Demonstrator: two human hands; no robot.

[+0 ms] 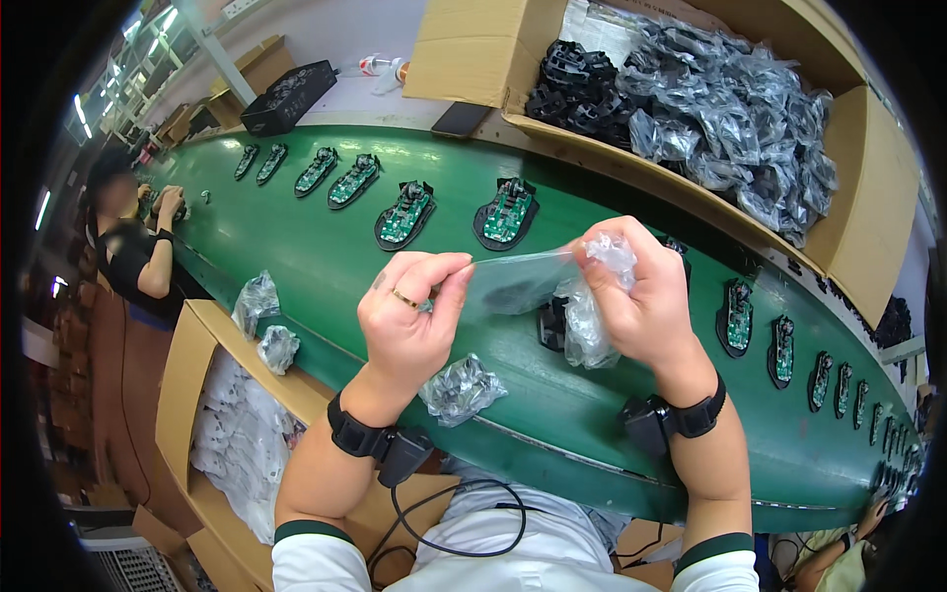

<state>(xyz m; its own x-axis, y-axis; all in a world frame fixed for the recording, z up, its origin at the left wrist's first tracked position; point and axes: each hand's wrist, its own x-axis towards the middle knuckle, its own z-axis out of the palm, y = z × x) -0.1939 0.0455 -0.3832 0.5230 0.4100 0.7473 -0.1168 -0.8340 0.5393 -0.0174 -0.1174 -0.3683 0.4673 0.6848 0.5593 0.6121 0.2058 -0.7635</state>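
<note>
A: What are the 2 hands doing?

B: The left hand [409, 314] is pinching 1 end of a clear plastic film [523, 280] between thumb and forefinger, its other fingers curling inward. The right hand [646, 296] is closing around the other end, bunching crumpled plastic [590, 335]. The film is stretching between them, above the green conveyor belt [552, 400].

A: Where is the black part [549, 326]?

B: It's showing just below the film, beside the crumpled plastic. Whether it's sitting in the plastic or lying on the belt, I can't tell.

A: How would you be handling this?

B: I'd be pinching close to the edge and pulling evenly, not jerking, since such thin plastic could be tearing or slipping loose. I'd also be working on the near side of the circuit-board assembly [505, 215] beyond the film, because its bare board is probably tolerating knocks poorly.

A: And the plastic-wrapped part [462, 389]?

B: It's resting near the left wrist, so I'd be minding that forearm.
</note>
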